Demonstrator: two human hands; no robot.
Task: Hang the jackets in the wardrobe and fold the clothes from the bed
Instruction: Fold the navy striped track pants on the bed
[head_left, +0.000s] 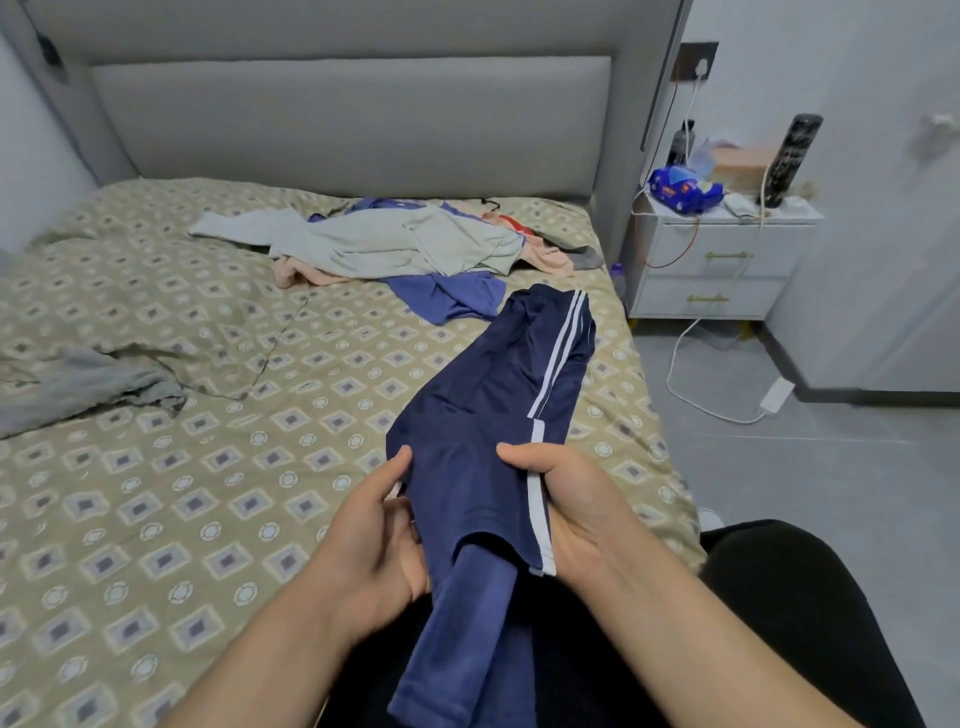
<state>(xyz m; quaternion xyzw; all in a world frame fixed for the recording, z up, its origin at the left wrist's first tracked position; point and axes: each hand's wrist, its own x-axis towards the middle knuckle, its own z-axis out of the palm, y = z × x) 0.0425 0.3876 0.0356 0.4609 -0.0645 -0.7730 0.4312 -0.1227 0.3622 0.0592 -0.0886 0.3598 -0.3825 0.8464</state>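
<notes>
Head view: the left hand (374, 525) and the right hand (576, 509) both grip the navy track pants (488, 405), thumbs on top of the cloth and fingers curled beneath it, the right at the white-striped edge. The pants run from the person's lap out over the near right part of the bed (208, 467), their far end lying on the patterned cover. Farther up the bed, near the grey headboard (348, 119), lies a loose pile of clothes (395, 239): a pale garment on top, peach cloth under it, and a purple-blue piece (447, 296) spilling toward the pants. A crumpled grey cloth (78, 384) lies at the left edge. Beside the bed stands a white nightstand (717, 260), both drawers closed; its top carries a blue packet (683, 189), a cardboard box (737, 161) and a tall dark object (792, 156).
</notes>
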